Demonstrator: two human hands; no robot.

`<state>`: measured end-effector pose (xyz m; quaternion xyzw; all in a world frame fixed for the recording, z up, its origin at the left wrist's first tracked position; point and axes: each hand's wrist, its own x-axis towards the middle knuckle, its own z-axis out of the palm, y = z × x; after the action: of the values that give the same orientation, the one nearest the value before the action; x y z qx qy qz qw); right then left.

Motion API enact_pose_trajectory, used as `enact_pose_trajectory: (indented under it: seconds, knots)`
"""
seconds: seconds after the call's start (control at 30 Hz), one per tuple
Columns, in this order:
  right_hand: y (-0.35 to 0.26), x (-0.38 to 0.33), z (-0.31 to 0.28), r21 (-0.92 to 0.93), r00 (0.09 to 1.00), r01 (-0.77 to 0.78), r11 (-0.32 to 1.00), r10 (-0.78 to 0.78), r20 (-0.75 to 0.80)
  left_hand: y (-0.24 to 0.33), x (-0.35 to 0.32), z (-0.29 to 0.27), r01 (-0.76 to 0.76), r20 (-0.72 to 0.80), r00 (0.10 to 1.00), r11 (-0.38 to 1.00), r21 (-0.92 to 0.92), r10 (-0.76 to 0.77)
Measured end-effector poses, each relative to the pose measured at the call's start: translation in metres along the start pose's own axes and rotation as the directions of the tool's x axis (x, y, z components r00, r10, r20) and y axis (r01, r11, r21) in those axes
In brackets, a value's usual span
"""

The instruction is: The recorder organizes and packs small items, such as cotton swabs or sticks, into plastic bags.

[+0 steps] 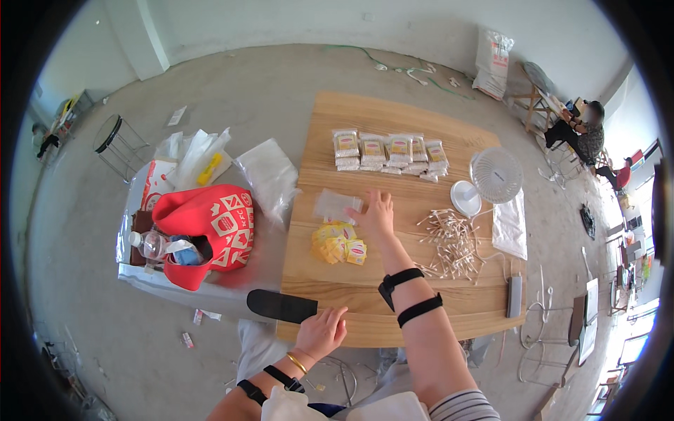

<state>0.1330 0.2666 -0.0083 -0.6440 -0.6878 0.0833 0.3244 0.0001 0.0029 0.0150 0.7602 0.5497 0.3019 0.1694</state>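
Note:
My right hand reaches over the middle of the wooden table, fingers spread and open. Its fingertips are at the edge of a small stack of clear plastic bags; whether they touch is hard to tell. Just nearer lies a pile of small yellow printed cards. To the right is a loose heap of cotton swabs. My left hand hovers at the table's front edge, open with its fingers loosely bent, beside a black flat strip. Filled packets of swabs stand in rows farther back.
A white fan stands at the right, above a white plastic sheet and a grey power bank-like block. On the left, a side surface holds a red bag, a bottle and clear plastic. Other people sit far right.

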Motion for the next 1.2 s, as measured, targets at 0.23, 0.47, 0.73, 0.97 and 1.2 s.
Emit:
enact_pose_trajectory:
  seconds: [0.23,0.47,0.73,0.97,1.2]
  knots:
    - [0.022,0.028,0.020,0.150,0.977,-0.186,0.971,0.166,0.137,0.002,-0.001,0.002,-0.014,-0.014,1.000,1.000,-0.020,0.014]
    - [-0.018,-0.002,-0.046,0.661,0.886,-0.464,0.590,0.291,0.362,-0.010,-0.011,0.000,0.017,-0.024,1.000,1.000,0.000,-0.017]
    - [-0.007,-0.174,-0.127,0.366,0.898,-0.345,0.865,0.191,0.395,0.013,-0.006,-0.022,0.070,-0.064,0.993,0.924,-0.375,-0.101]
    - [-0.049,-0.286,-0.161,0.566,0.947,-0.313,0.763,0.200,0.253,0.066,-0.046,-0.047,0.105,0.012,0.994,0.901,-0.420,-0.110]
    - [-0.071,-0.315,-0.209,0.559,0.943,-0.299,0.774,0.152,0.295,0.092,-0.064,-0.073,-0.027,0.110,0.993,0.995,-0.094,0.037]
